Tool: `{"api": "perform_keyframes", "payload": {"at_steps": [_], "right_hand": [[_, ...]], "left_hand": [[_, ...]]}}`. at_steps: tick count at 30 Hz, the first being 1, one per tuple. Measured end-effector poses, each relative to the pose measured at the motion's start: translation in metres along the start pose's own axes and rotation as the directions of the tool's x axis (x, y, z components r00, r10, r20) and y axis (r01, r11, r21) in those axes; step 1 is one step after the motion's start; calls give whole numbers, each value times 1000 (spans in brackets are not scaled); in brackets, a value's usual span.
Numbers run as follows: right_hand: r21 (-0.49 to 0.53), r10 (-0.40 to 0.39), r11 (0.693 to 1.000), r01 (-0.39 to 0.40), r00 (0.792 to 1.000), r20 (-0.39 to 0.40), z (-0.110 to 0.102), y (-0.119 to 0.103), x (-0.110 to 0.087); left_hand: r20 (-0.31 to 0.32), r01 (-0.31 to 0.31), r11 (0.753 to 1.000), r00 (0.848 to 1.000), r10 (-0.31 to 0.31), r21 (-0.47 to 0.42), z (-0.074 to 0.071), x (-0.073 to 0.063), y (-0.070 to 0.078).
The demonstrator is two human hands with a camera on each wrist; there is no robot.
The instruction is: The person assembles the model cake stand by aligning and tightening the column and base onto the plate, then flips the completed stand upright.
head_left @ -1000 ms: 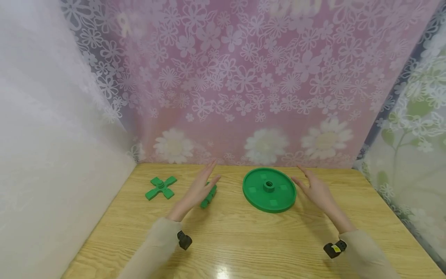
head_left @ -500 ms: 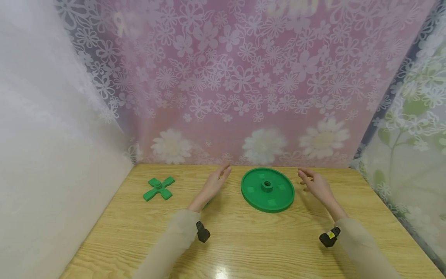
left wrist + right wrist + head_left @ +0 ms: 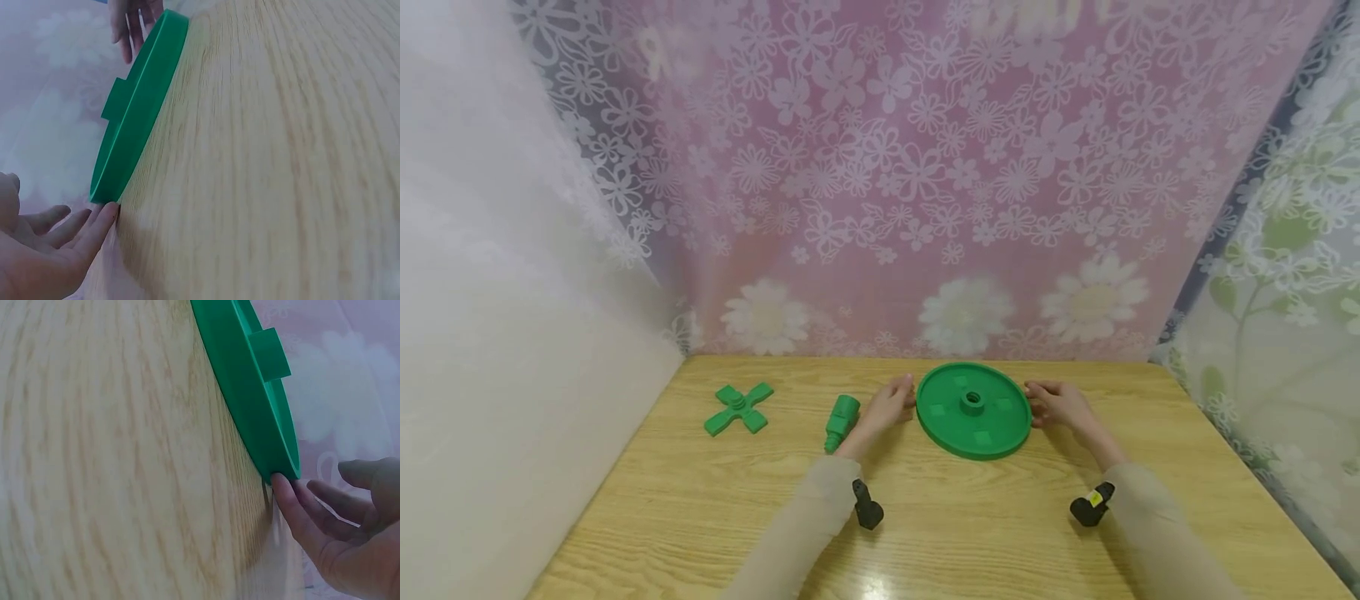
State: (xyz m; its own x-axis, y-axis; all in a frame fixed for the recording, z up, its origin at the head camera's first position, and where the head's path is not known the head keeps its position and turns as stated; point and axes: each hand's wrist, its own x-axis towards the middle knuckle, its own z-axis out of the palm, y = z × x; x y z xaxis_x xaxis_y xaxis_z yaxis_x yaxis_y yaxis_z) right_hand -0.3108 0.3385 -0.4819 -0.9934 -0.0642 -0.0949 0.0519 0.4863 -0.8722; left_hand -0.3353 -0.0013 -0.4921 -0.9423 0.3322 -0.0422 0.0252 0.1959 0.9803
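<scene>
A round green disc (image 3: 973,435) with a raised rim and a hollow, threaded hub in its middle lies on the table. At its left side, my left hand (image 3: 889,407) touches the rim with its fingertips; in the left wrist view the thumb stands apart from the disc (image 3: 142,100). My right hand (image 3: 1063,406) is at the opposite edge. The right wrist view has its fingers fairly straight, tips against the lower rim of the disc (image 3: 250,394), thumb off it. Beside my left wrist lies a green stepped cylindrical piece (image 3: 842,419) with a narrower threaded end.
A green cross-shaped piece (image 3: 739,408) with a round stud at its centre lies farther left on the wooden table (image 3: 925,533). A pink flowered curtain (image 3: 880,167) hangs behind the table's back edge, with pale cloth on both sides.
My left hand has moved right, past the cylindrical piece, to the disc's left rim. My right hand drew back slightly, then came in to touch the right rim. The disc lies flat as before.
</scene>
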Motion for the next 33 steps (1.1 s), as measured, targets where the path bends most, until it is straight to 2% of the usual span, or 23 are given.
{"api": "perform_keyframes", "payload": {"at_steps": [3, 7, 11, 18, 30, 33], "right_hand": [[-8, 22, 1000, -22, 1000, -9, 1, 0, 2], [23, 24, 999, -24, 1000, 9, 1, 2, 3], [62, 5, 998, -8, 999, 43, 1, 3, 3], [47, -39, 998, 35, 996, 76, 1, 0, 0], [51, -32, 998, 28, 997, 68, 3, 0, -2], [53, -32, 998, 29, 998, 57, 3, 0, -4]], "left_hand": [[9, 21, 998, 1000, -21, -51, 3, 2, -1], [-5, 39, 996, 999, -40, -75, 6, 4, -2], [-10, 39, 998, 999, -39, -41, 8, 4, -3], [-61, -3, 996, 998, 8, 88, 11, 3, -3], [-86, 12, 991, 996, -1, 131, 11, 3, -3], [-83, -11, 989, 996, 24, 149, 9, 4, -6]]}}
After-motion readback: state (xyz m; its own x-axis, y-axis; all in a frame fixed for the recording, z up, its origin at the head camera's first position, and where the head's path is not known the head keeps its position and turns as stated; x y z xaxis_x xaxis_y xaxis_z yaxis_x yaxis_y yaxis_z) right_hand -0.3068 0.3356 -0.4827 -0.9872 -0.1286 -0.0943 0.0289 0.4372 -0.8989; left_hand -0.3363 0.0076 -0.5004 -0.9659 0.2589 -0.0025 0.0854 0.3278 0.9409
